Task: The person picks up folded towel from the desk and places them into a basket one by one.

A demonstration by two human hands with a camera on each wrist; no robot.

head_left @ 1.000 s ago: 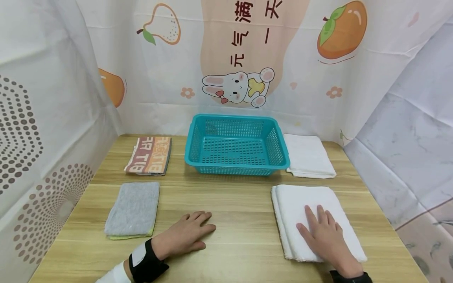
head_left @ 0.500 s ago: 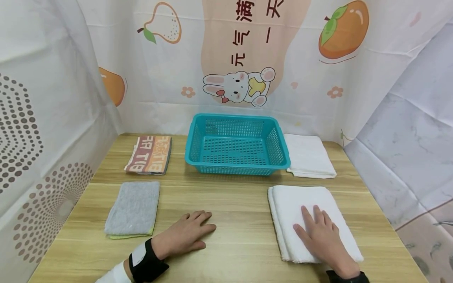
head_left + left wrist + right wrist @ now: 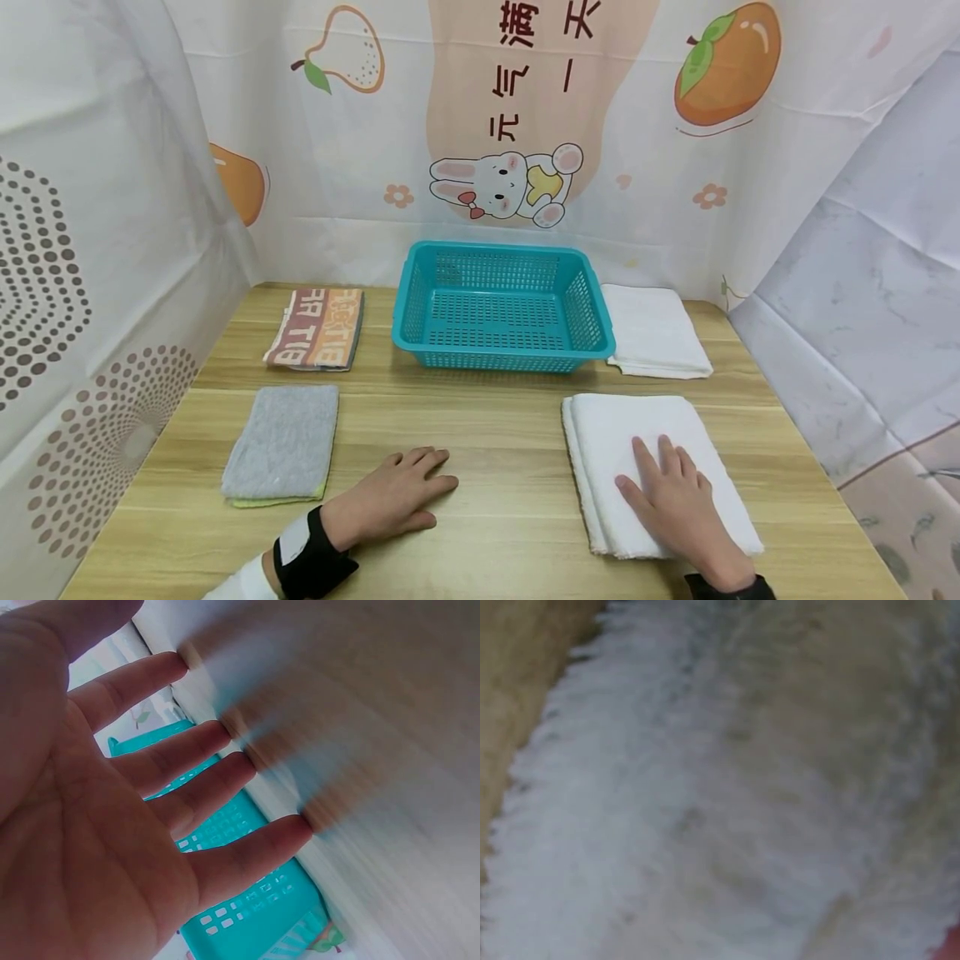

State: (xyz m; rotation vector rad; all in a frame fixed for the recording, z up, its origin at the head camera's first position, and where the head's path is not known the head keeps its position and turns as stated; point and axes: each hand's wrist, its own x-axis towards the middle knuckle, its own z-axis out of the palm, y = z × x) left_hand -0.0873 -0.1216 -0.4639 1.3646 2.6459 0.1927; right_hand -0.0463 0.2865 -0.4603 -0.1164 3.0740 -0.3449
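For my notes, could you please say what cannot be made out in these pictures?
Head view: left edge of the rear white towel, behind the teal basket.
Head view: palm of the right hand, hidden by its back.
Left wrist view: thumb tip of the left hand, cut off by the top edge.
Right wrist view: weave of the front white towel, blurred.
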